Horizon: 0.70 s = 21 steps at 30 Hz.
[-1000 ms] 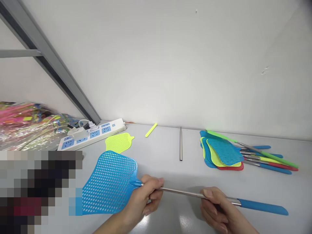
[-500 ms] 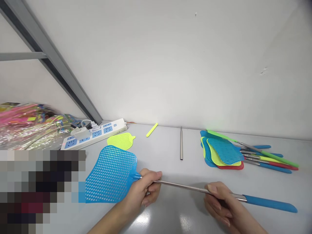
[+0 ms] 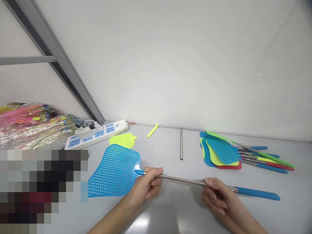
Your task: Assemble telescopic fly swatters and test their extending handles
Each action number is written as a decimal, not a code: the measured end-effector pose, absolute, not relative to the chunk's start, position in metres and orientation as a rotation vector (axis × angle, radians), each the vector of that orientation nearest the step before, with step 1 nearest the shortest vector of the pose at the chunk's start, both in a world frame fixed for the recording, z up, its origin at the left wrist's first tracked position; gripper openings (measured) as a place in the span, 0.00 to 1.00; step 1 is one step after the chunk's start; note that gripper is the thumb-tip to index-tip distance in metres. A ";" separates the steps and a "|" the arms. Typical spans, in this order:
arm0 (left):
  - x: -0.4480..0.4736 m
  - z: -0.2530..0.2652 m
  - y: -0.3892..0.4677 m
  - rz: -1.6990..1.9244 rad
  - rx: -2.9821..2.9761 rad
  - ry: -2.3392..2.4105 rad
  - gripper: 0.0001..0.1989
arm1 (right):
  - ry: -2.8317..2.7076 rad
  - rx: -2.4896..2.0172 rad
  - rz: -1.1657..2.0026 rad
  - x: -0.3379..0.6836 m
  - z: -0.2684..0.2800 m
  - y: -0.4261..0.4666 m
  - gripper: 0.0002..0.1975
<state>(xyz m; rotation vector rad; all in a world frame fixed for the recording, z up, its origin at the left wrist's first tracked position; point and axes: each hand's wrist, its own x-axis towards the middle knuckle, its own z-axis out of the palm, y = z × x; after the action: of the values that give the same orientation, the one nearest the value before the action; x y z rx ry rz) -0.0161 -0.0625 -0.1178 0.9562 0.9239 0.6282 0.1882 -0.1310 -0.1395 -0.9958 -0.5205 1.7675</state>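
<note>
Blue handle [image 3: 258, 193] shifts leftward, left hand [image 3: 145, 186] and right hand [image 3: 216, 195] gripping the mesh-headed blue flyswatter [image 3: 117, 170] by its silvery rod [image 3: 179, 179]!

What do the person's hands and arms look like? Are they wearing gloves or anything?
No gloves: the left hand and right hand are bare. No sleeve, watch or bracelet shows on either forearm, and no rings on the fingers in view.
</note>
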 end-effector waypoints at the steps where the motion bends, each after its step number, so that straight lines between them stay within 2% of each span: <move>1: -0.016 -0.117 -0.062 0.628 0.950 0.921 0.20 | -0.510 -1.001 1.770 0.189 -0.139 -0.131 0.17; 21: -0.019 -0.119 -0.055 0.709 1.066 0.869 0.22 | -0.610 -0.986 1.780 0.202 -0.138 -0.129 0.19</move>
<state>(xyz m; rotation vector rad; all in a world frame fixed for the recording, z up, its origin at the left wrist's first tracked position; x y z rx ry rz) -0.0188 -0.0552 -0.1189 1.0657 0.8690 0.7090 0.2023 -0.1286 -0.1376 -0.9858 -0.6096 1.7797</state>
